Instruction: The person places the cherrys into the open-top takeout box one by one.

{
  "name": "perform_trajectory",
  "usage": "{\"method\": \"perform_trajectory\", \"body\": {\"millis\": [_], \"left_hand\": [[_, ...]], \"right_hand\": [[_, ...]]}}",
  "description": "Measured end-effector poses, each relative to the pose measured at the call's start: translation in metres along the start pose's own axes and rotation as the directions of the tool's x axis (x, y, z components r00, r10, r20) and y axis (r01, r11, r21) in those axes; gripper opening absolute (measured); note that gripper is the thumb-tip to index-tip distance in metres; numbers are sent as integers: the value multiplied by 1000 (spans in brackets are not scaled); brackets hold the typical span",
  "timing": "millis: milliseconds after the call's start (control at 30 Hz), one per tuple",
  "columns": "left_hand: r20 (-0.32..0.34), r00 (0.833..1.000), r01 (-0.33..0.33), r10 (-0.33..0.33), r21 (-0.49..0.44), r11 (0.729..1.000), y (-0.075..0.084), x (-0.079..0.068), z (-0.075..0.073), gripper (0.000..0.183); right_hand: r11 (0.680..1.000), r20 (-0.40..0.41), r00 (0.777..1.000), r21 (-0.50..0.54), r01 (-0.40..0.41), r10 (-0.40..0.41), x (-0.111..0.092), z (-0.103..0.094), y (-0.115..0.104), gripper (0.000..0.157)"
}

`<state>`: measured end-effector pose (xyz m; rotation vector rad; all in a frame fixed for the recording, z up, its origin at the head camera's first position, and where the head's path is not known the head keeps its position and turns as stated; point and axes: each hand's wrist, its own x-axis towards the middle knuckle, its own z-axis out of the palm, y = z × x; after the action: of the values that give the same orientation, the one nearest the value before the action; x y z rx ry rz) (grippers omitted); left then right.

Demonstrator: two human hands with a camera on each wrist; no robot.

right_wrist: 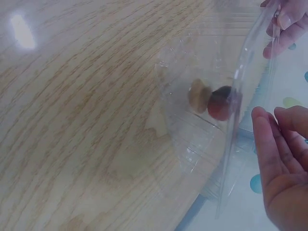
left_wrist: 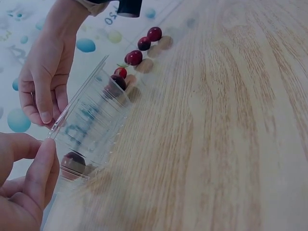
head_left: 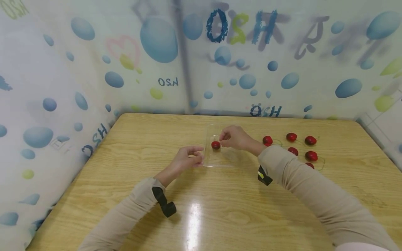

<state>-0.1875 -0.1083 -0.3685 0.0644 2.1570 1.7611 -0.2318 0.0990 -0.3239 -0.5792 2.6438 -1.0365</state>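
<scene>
A clear plastic container stands on the table. My left hand pinches its left rim between thumb and fingers, which the left wrist view shows closely. One dark red cherry lies inside, on the container's bottom, seen through the wall as a cherry in the right wrist view. My right hand hovers over the container beside that cherry. Its fingertips are close together with a small gap, and nothing shows between them in the right wrist view. The stem of this cherry cannot be made out.
Several loose cherries with green stems, among them one cherry, lie to the right of the container, partly behind my right forearm. The wooden table meets a patterned wall covering at the back and left.
</scene>
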Motion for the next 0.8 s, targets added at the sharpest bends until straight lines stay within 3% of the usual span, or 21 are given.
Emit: {"method": "perform_trajectory", "body": {"millis": [400, 800], "left_hand": [[9, 1000, -3, 3, 9, 1000, 0, -1, -1, 37], [1, 1000, -19, 19, 17, 1000, -1, -2, -1, 37]], "right_hand": [[999, -12, 1000, 40, -26, 27, -5, -12, -2, 9], [996, -57, 997, 71, 48, -44, -15, -18, -12, 10]]}}
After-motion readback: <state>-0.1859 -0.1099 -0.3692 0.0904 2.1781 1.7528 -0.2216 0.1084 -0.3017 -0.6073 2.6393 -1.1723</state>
